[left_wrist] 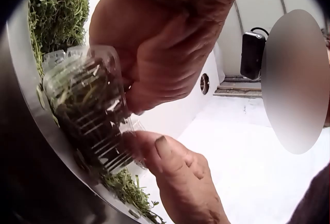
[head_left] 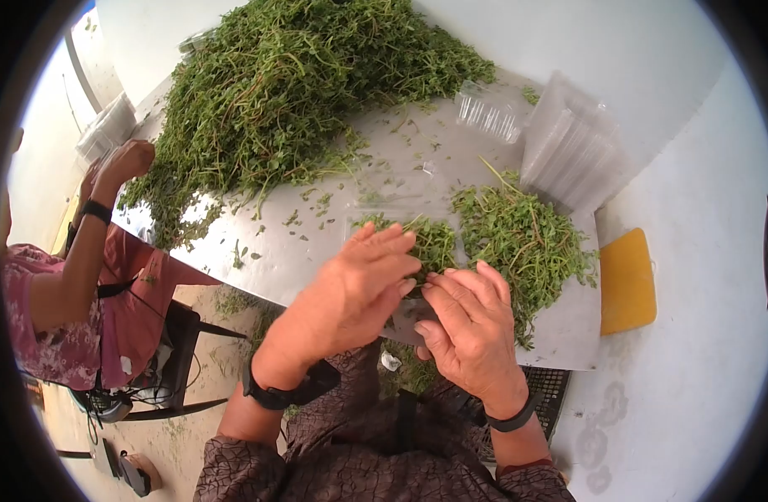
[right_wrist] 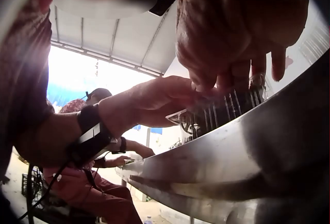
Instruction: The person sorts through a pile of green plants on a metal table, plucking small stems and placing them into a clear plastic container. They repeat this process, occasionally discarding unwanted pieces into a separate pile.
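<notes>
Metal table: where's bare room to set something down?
Mostly bare: the front left of the metal table, between the big green heap and left hand, plus its near right corner below the small pile. Crowded: the back under the heap and by stacked boxes.

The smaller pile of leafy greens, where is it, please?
In the head view, the smaller leafy greens pile sits right of centre, between the right hand and the clear container stack.

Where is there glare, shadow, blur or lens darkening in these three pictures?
Head view: a dark round border frames everything, and white glare hits the left part of the table. Left wrist view: the lower-right background is washed out, light streaks the tub, and a blurred oval covers the right side. Right wrist view: the right hand is in deep shadow.
</notes>
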`<state>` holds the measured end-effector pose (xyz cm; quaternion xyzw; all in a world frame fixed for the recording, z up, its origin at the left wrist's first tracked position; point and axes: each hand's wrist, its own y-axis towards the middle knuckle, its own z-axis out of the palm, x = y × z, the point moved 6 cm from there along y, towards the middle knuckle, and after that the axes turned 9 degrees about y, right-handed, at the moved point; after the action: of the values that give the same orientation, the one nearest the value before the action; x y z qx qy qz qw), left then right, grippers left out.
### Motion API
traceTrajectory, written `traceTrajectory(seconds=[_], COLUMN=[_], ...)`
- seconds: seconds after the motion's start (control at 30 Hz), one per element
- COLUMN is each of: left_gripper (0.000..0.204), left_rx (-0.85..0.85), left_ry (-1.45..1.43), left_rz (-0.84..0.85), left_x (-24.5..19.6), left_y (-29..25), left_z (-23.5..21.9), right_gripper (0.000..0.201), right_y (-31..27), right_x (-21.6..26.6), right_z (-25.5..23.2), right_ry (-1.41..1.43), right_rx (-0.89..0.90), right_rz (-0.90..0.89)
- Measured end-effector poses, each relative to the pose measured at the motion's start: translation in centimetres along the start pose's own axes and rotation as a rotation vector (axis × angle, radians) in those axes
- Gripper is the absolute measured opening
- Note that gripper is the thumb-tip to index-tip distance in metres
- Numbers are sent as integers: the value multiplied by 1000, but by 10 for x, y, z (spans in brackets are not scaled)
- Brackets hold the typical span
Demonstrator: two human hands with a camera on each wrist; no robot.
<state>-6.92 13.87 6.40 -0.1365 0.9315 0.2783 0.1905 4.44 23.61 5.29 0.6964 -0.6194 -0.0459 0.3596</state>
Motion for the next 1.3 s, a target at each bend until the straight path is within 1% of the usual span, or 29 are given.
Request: traceTrajectory(seconds=[0.03, 0.1, 0.17, 0.33, 0.4, 0.43, 0.53, 0.6, 0.7, 0.83, 0.9, 1.03, 1.13, 1.17, 1.23, 1.3], left_gripper=[29, 31, 33, 37, 38, 38, 38, 37, 35, 33, 31, 33, 43, 43, 44, 44], left_rx=[-32, -32, -97, -52, -47, -49, -16, 23, 34, 8, -55, -103, -13, -13, 12, 46], left_ry=[-68, -59, -63, -32, 18, 17, 38, 123, 135, 143, 130, 123, 148, 142, 124, 162], left_rz=[-18, -31, -64, -73, -25, -26, -7, 16, 22, 54, 42, 82, 80, 90, -26, 16], left_x=[4, 9, 16, 21, 18, 18, 14, 12, 9, 8, 7, -1, -2, -3, 4, 3], left_y=[-4, -12, -21, -41, -44, -45, -43, -41, -38, -39, -37, -22, -9, -6, 0, 4], left_z=[-5, -17, -28, -25, -19, -18, -10, -5, -7, -18, -24, -19, -8, -4, 8, 15], right_gripper=[34, 34, 35, 35, 36, 36, 36, 36, 36, 35, 35, 36, 37, 37, 36, 36], right_y=[0, -1, -2, 0, 1, 1, 1, 1, 1, 1, 2, 2, 1, 0, -2, -3], right_x=[0, 0, 0, 2, 2, 2, 2, 2, 2, 1, 3, 4, 5, 5, 5, 6], right_z=[0, 0, 0, 0, 1, 1, 1, 1, 0, -1, -1, -1, -2, -3, -3, -4], right_ry=[-6, -8, -19, -19, -29, -30, -34, -45, -36, -35, -36, -36, -46, -55, -37, -42], right_rx=[3, 12, -8, -12, -17, -15, -16, 0, 2, -2, -9, -15, -10, -13, 1, 5], right_rz=[-1, -5, -22, -34, -32, -34, -45, -42, -45, -55, -63, -71, -72, -67, -73, -66])
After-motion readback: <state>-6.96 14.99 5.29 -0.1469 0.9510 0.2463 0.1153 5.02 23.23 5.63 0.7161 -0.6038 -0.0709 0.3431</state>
